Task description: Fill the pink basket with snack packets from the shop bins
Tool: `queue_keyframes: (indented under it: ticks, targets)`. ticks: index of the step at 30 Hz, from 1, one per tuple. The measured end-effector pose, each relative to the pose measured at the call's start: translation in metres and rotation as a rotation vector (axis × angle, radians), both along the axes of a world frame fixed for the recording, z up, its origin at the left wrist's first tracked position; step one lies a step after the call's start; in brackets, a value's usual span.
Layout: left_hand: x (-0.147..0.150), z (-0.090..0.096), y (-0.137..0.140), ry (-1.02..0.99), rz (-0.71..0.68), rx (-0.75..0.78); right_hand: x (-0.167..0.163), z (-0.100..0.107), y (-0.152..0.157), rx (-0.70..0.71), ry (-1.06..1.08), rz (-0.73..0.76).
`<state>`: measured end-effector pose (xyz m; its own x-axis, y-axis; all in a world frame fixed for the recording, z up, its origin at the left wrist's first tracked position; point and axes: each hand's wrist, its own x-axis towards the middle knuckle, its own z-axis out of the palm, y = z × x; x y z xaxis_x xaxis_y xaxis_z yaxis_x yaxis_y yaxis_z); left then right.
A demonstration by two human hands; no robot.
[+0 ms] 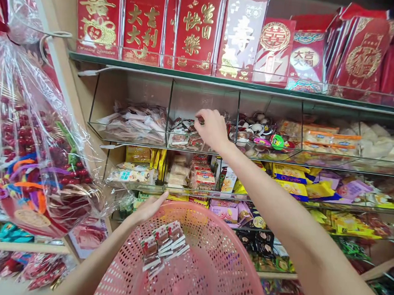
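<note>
My left hand [149,209] grips the rim of a pink plastic basket [223,240], thumb along the edge and the other fingers hidden behind it. Inside the basket lie several small wrapped snack packets [164,242] with brown contents and white ends. My right hand [212,128] is over a clear shelf compartment of similar small wrapped packets [180,138]. Its fingers are curled into a pinch, and whatever they hold is too hidden to make out.
Clear dividers and a glass shelf edge [196,70] frame the compartment. Red envelopes [143,23] stand above. Jelly-like cups [253,129] fill the bin to the right. Yellow snack packs [288,182] sit below. A cellophane-wrapped bundle [30,143] hangs at left.
</note>
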<state>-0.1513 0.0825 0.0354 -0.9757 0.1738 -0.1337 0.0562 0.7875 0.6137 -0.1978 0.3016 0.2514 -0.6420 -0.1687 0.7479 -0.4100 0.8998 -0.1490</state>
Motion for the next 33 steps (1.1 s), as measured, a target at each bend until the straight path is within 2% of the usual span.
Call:
queue_keyframes:
  ticks: [2, 4, 6, 9, 12, 14, 16, 18, 19, 21, 23, 25, 27, 30, 33]
  targets:
    - [0.000, 0.000, -0.001, -0.024, -0.016, 0.047, -0.023, 0.013, -0.002, 0.014, -0.230, -0.076]
    - [0.001, -0.002, -0.002, -0.035, -0.036, 0.091, -0.039, 0.016, -0.005, 0.051, -0.433, -0.108]
    - [0.000, -0.004, -0.004, -0.034, -0.044, 0.113, -0.049, 0.014, -0.009, 0.070, -0.504, -0.125]
    - [-0.001, -0.009, -0.007, -0.032, -0.037, 0.121, -0.058, 0.010, -0.009, 0.028, -0.452, -0.141]
    - [-0.004, -0.014, -0.010, -0.039, -0.037, 0.131, -0.058, 0.016, -0.004, -0.109, -0.324, -0.088]
    - [-0.006, -0.017, -0.012, -0.035, -0.045, 0.147, -0.045, 0.021, -0.004, -0.263, -0.184, 0.034]
    - [-0.008, -0.018, -0.013, -0.037, -0.055, 0.159, -0.017, 0.019, -0.007, -0.456, -0.068, 0.249]
    - [-0.010, -0.019, -0.012, -0.040, -0.056, 0.159, 0.022, 0.002, -0.013, -0.681, -0.068, 0.525]
    - [-0.011, -0.018, -0.012, -0.036, -0.054, 0.156, 0.043, -0.013, -0.017, -0.804, -0.144, 0.660]
    - [-0.013, -0.017, -0.008, -0.017, -0.042, 0.151, 0.081, -0.050, -0.024, -1.016, -0.465, 0.917]
    - [-0.015, -0.017, -0.004, -0.009, -0.042, 0.149, 0.107, -0.090, -0.029, -1.208, -0.794, 1.102]
    - [-0.016, -0.018, 0.001, 0.000, -0.054, 0.135, 0.117, -0.125, -0.030, -1.388, -0.993, 1.180]
    - [-0.017, -0.021, 0.005, 0.014, -0.070, 0.109, 0.118, -0.149, -0.030, -1.527, -1.100, 1.191]
    - [-0.017, -0.026, 0.007, 0.026, -0.080, 0.078, 0.115, -0.166, -0.028, -1.627, -1.199, 1.163]
    - [-0.016, -0.029, 0.009, 0.015, -0.099, 0.062, 0.116, -0.173, -0.024, -1.646, -1.252, 1.122]
